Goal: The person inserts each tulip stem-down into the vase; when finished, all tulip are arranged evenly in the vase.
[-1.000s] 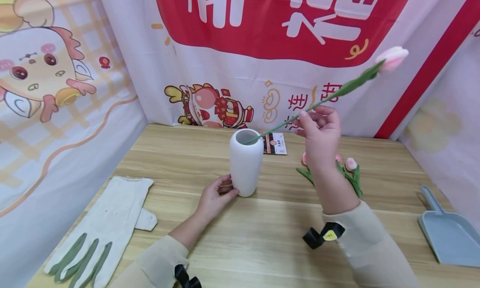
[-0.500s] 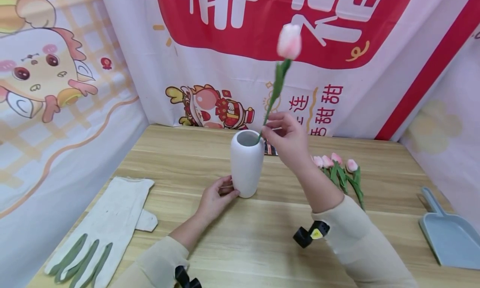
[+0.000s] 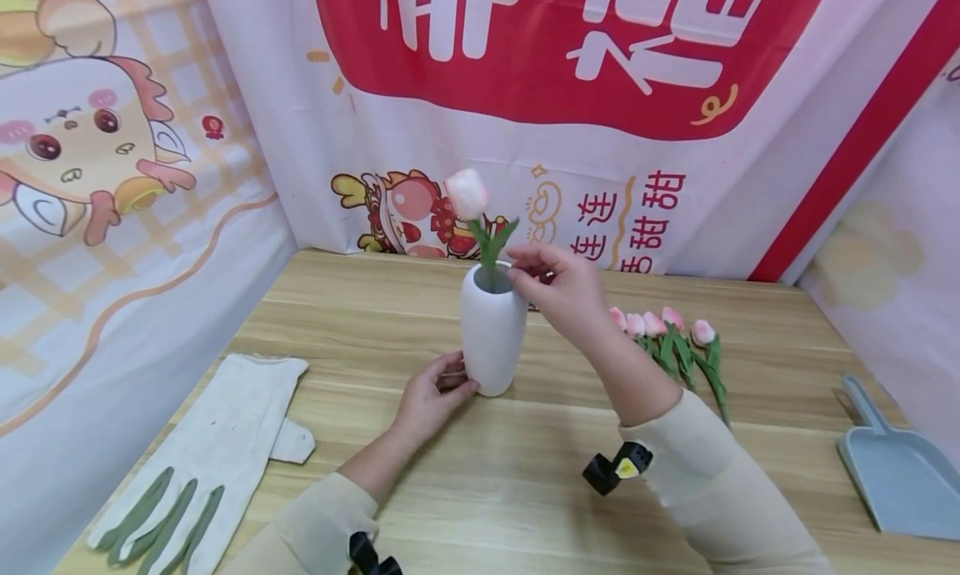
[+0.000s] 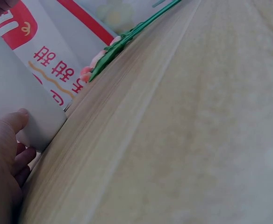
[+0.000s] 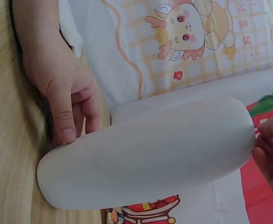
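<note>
A white vase (image 3: 495,333) stands upright on the wooden table. My left hand (image 3: 429,396) grips it near the base, thumb in front and fingers curled behind; the left wrist view shows the thumb (image 4: 18,120) against its side. One pale pink tulip (image 3: 467,193) stands in the vase, leaning slightly left, its lower stem hidden inside. At the rim's right side is my right hand (image 3: 562,292), fingers loosely bent, apart from the tulip's leaves. In the right wrist view its fingertips (image 5: 262,142) are at the vase's mouth.
Several pink tulips (image 3: 671,329) lie on the table to the right, partly behind the right forearm. White work gloves (image 3: 217,433) with green-grey fingers are at the left. A blue-grey dustpan (image 3: 900,475) lies at the far right. A printed cloth (image 3: 420,125) hangs behind.
My right hand has brought the tulip from the right over the vase, and it has dropped down into the mouth. The fingers have come off the stem. My left hand stays on the vase.
</note>
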`<state>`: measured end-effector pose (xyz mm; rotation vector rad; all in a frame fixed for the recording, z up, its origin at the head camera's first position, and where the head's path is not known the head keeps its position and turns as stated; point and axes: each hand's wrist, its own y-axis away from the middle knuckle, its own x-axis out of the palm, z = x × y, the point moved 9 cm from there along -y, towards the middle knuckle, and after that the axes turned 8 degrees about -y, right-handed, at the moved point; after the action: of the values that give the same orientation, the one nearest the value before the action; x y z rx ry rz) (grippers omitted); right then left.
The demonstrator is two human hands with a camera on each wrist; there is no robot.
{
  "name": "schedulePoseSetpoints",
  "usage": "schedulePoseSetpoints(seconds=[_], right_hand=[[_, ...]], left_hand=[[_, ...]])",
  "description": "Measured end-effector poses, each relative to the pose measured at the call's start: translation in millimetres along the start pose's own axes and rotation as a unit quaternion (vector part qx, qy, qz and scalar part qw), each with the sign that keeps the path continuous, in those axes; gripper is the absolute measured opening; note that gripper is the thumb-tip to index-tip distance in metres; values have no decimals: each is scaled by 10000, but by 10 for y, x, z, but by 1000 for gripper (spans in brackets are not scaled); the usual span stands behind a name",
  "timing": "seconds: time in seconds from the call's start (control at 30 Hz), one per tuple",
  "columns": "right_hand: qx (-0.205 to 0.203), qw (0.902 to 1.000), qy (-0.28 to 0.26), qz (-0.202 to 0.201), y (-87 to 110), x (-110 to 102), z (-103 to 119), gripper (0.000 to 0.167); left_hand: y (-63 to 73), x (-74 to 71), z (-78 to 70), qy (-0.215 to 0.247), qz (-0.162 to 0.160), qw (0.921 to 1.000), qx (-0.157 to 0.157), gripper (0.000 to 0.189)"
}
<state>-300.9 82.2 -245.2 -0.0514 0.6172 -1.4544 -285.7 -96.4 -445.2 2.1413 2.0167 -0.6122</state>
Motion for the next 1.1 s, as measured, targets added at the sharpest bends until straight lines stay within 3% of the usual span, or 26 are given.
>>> schedulePoseSetpoints(seconds=[0.23, 0.5, 0.67, 0.9, 1.1], right_hand=[[7, 10000, 38, -31, 15, -3, 3, 24], [291, 9983, -457, -218, 97, -151, -105, 27], [389, 9972, -383, -513, 215, -404, -278, 26], [1027, 9911, -15, -849, 471, -855, -709, 32], [1167, 9843, 18, -1325, 738, -1273, -1054, 34]], left_hand=[[6, 2, 13, -22, -48, 10000, -21, 47], [1, 12, 44, -11, -11, 10000, -64, 48], [4, 14, 40, -66, 25, 10000, 1, 47], [3, 9, 43, -162, 31, 9999, 15, 48], [1, 10, 38, -135, 46, 9999, -26, 48]])
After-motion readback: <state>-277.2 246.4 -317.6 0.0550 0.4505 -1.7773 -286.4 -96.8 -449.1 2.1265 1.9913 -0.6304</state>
